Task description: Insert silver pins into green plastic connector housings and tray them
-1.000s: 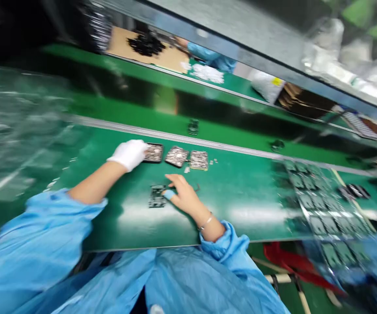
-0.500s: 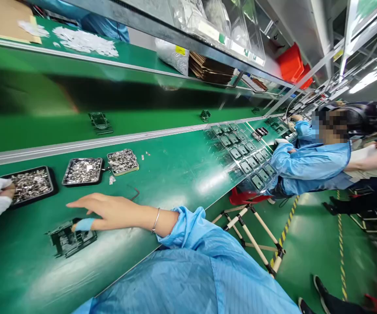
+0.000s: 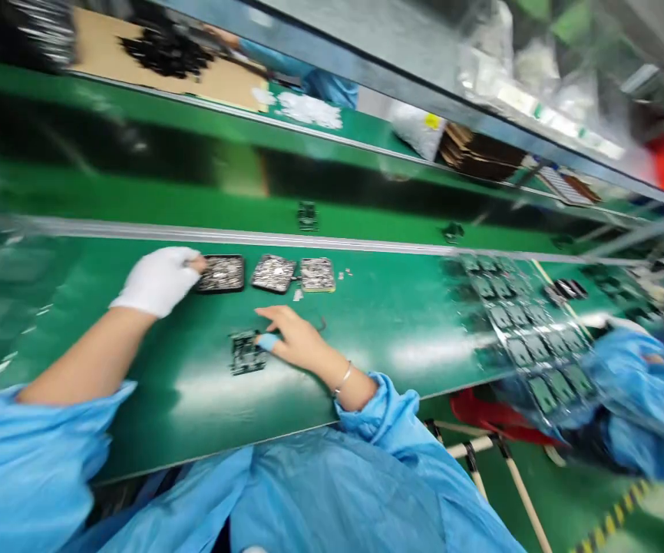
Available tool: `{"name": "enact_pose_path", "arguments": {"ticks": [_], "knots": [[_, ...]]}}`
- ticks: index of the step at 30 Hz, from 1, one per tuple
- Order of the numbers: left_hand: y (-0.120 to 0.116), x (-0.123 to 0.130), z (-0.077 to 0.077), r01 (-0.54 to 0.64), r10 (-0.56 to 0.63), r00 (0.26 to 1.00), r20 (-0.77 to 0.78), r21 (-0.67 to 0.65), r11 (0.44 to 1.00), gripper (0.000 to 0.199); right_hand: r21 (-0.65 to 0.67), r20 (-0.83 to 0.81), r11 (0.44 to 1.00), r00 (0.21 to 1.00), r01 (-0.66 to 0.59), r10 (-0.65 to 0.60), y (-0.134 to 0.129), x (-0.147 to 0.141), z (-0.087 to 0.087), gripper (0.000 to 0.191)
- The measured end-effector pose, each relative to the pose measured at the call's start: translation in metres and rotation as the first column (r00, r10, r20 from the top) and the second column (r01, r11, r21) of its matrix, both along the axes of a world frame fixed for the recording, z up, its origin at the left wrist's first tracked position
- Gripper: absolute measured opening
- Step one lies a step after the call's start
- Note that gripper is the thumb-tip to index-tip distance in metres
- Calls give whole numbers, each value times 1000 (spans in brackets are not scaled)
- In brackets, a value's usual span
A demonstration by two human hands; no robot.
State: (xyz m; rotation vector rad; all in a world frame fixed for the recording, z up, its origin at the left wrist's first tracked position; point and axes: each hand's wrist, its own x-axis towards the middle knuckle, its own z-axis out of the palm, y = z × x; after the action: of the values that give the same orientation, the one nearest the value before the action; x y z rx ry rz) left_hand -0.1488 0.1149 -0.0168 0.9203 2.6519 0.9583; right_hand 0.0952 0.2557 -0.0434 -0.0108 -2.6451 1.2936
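Desk (image 3: 383, 322) with work apparently under way: the gloved left hand (image 3: 157, 281), closure indiscernible; the right hand (image 3: 294, 338), fingers apart. The dark tray (image 3: 223, 290) lies at the left hand's fingertips, the circuit board (image 3: 244, 353) against the right hand's thumb. Many metal parts (image 3: 222, 273) are left trayed; the board's completeness cannot be told.

Looks like a factory assembly workshop; has a long green workbench (image 3: 389, 338) across mid-frame; holds trays (image 3: 225, 290) of metal parts (image 3: 274, 272) left of centre; shows a co-worker's blue smock (image 3: 642, 384) at right, striped floor tape (image 3: 611, 522) lower right.
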Motion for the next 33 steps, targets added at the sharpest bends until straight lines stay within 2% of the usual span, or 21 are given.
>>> {"name": "enact_pose_path", "arguments": {"ticks": [1, 5, 7, 9, 12, 15, 18, 20, 23, 25, 28, 30, 33], "knots": [[2, 10, 7, -50, 26, 989, 146, 163, 985, 19, -3, -26, 1000, 1000, 10, -10, 1, 0, -2, 45], [3, 34, 13, -187, 72, 936, 345, 315, 930, 27, -55, -105, 996, 992, 66, -71, 6, -6, -7, 38], [1, 49, 15, -289, -50, 817, 574, 483, 826, 31, -106, -134, 987, 982, 118, -132, 5, -11, -3, 33], [-1, 69, 18, -343, -210, 693, 689, 572, 745, 35, -160, -172, 974, 968, 158, -185, 0, -14, 5, 29], [-3, 102, 21, -326, -368, 575, 731, 617, 716, 35, -209, -249, 965, 946, 155, -206, -15, -19, 18, 23], [-6, 124, 19, -274, -418, 559, 717, 635, 723, 34, -186, -312, 968, 924, 167, -219, -27, -22, 26, 18], [-12, 133, 18, -178, -406, 629, 663, 631, 755, 35, -156, -343, 968, 908, 198, -241, -32, -23, 29, 13], [-17, 136, 21, -71, -371, 730, 575, 603, 794, 35, -164, -325, 970, 918, 182, -227, -32, -22, 29, 10], [-25, 142, 24, 80, -252, 927, 279, 508, 858, 32, -234, -239, 964, 953, 129, -186, -32, -18, 30, 6], [-31, 147, 22, 132, -170, 984, 46, 450, 883, 32, -334, -155, 939, 977, 86, -145, -34, -15, 31, 10], [-40, 154, 12, 211, -114, 964, -241, 427, 879, 38, -519, -25, 855, 999, 14, -31, -37, -11, 31, 20], [-45, 158, 5, 323, -179, 918, -354, 404, 856, 43, -611, 38, 791, 996, -39, 78, -38, -7, 31, 28], [-51, 165, 0, 466, -332, 868, -369, 378, 800, 48, -662, 76, 740, 970, -123, 229, -35, 0, 31, 34]]}}
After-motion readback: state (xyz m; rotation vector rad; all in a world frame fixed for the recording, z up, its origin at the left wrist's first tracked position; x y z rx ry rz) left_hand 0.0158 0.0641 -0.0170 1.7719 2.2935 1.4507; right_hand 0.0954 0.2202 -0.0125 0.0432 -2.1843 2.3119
